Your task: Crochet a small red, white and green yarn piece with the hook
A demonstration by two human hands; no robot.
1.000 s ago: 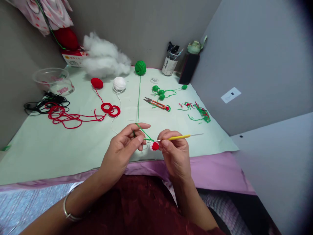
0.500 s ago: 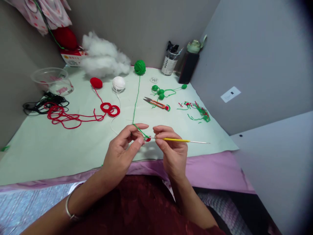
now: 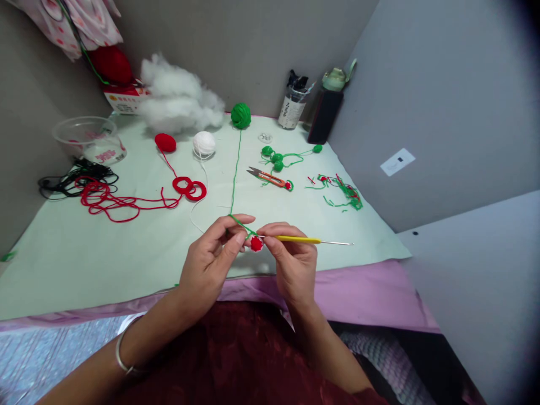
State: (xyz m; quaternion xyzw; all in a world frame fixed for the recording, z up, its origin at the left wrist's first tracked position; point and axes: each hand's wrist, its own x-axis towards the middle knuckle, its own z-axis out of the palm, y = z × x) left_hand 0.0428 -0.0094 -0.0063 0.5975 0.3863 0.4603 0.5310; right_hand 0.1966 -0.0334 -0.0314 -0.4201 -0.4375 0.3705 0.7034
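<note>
Between my hands is a small round crochet piece [image 3: 256, 243], red in the middle with a white edge. My left hand [image 3: 213, 253] pinches its left side with thumb and fingers. Green yarn [image 3: 235, 180] runs from a green ball [image 3: 241, 116] over my left index finger to the top of the piece. My right hand [image 3: 294, 256] is closed on a yellow-handled crochet hook [image 3: 299, 239], whose left tip meets the green yarn at the piece. The hook's other thin metal end points right.
Orange snips [image 3: 270, 177] lie beyond my hands. Red rings [image 3: 194, 190], a white ball [image 3: 204, 144], a red ball [image 3: 165, 142] and tangled yarn are at left. Small green balls [image 3: 277, 158] and yarn scraps [image 3: 350, 194] lie right. A dark bottle [image 3: 325, 115] stands behind.
My right hand and the hook have moved left, closer to my left hand. The red and white face of the piece shows more fully now.
</note>
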